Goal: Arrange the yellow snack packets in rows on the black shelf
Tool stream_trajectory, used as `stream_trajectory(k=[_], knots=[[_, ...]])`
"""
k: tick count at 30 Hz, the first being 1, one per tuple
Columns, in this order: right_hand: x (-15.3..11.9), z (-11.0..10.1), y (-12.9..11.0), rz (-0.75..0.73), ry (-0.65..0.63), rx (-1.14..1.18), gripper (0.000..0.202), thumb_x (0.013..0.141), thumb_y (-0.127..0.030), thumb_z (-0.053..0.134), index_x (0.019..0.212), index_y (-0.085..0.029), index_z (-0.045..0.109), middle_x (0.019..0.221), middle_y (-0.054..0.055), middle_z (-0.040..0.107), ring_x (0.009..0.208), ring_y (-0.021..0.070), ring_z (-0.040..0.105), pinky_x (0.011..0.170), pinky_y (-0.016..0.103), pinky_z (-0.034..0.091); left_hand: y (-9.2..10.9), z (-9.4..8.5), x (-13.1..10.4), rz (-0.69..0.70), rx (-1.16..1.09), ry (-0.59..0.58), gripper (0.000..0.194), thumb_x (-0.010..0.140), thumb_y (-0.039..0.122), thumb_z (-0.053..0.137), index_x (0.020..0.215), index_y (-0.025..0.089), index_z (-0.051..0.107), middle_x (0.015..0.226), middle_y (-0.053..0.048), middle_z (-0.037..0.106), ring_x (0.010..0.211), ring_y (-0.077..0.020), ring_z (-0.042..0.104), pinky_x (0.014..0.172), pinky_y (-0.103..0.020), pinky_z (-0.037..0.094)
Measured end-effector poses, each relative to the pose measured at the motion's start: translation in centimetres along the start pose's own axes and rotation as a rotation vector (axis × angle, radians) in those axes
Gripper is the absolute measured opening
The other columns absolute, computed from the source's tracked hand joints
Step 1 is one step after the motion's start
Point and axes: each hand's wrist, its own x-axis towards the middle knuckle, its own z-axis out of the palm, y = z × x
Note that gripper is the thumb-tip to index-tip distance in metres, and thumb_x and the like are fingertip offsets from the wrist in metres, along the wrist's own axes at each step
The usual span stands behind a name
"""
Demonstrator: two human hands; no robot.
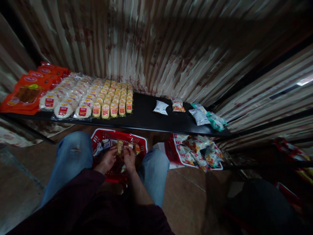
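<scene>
Between my knees stands a red basket (114,178) with small wrapped snacks inside. Over it, my left hand (110,159) has its fingers closed on a small yellow wrapped snack (120,147). My right hand (129,156) is just to the right of that snack, its fingers pressed together; what they hold is too small to make out. More wrapped pieces (137,149) lie in the basket near my right hand. Ahead on the black shelf (146,120), rows of yellow wrapped snacks (113,109) stand beside round white packaged ones (63,110).
Orange bags (29,89) lie at the shelf's left end. White packets (160,107) and green ones (216,121) lie farther right. A second basket (171,150) full of snack bags sits below the shelf. Striped curtain (146,49) hangs behind.
</scene>
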Motion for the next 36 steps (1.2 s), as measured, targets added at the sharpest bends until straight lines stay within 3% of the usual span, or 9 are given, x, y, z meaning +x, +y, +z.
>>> stream_trajectory(k=[5,12,18,25,31,36], knots=[[-0.5,-0.2,-0.7,-0.033,-0.008,-0.137,0.020,0.073,-0.031,0.058,0.088,-0.022,0.067,0.080,0.001,0.071,0.073,0.0165,0.063,0.072,0.028,0.049,-0.3,-0.2,-0.1,0.104,0.108,-0.067,0.033,0.061,0.020,0.067,0.093,0.021,0.058,0.077,0.002,0.065,0.066,-0.0110,0.058,0.063,-0.022,0.039],[-1.1,-0.4,-1.9,-0.061,-0.086,-0.227,0.028,0.080,-0.043,0.056,0.094,-0.022,0.067,0.086,0.004,0.072,0.079,0.0183,0.065,0.075,0.029,0.048,0.2,0.3,-1.1,0.244,0.263,-0.039,0.028,0.062,0.031,0.066,0.089,0.021,0.063,0.090,-0.002,0.067,0.082,-0.0165,0.059,0.070,-0.026,0.040],[-1.1,-0.6,-2.5,-0.190,-0.045,-0.328,0.028,0.079,-0.042,0.059,0.093,-0.021,0.069,0.094,0.006,0.071,0.087,0.0204,0.064,0.083,0.032,0.048,0.9,0.8,-1.8,0.429,0.360,-0.071,0.019,0.065,0.032,0.066,0.082,0.022,0.066,0.095,-0.003,0.068,0.096,-0.0218,0.059,0.082,-0.030,0.042],[-1.1,-0.8,-3.0,-0.245,0.019,-0.326,0.038,0.085,-0.039,0.049,0.115,-0.019,0.062,0.112,0.011,0.067,0.102,0.0230,0.062,0.093,0.037,0.045,0.6,0.8,-1.7,0.657,0.495,-0.122,0.016,0.070,0.029,0.064,0.085,0.022,0.067,0.093,-0.005,0.068,0.093,-0.0215,0.059,0.092,-0.032,0.041],[-1.5,-0.7,-4.3,-0.307,0.029,-0.306,0.039,0.087,-0.036,0.047,0.120,-0.017,0.059,0.119,0.013,0.064,0.110,0.0232,0.060,0.097,0.038,0.043,1.2,1.4,-2.8,0.848,0.629,-0.118,0.015,0.074,0.023,0.058,0.086,0.024,0.067,0.095,-0.007,0.067,0.094,-0.0227,0.059,0.093,-0.035,0.041],[-1.3,-0.5,-5.6,-0.344,0.000,-0.287,0.042,0.089,-0.039,0.047,0.123,-0.018,0.056,0.121,0.013,0.063,0.110,0.0230,0.059,0.097,0.038,0.043,1.7,2.2,-3.8,0.865,0.609,-0.125,0.023,0.074,0.025,0.060,0.096,0.024,0.066,0.102,-0.008,0.066,0.099,-0.0238,0.058,0.094,-0.035,0.041]])
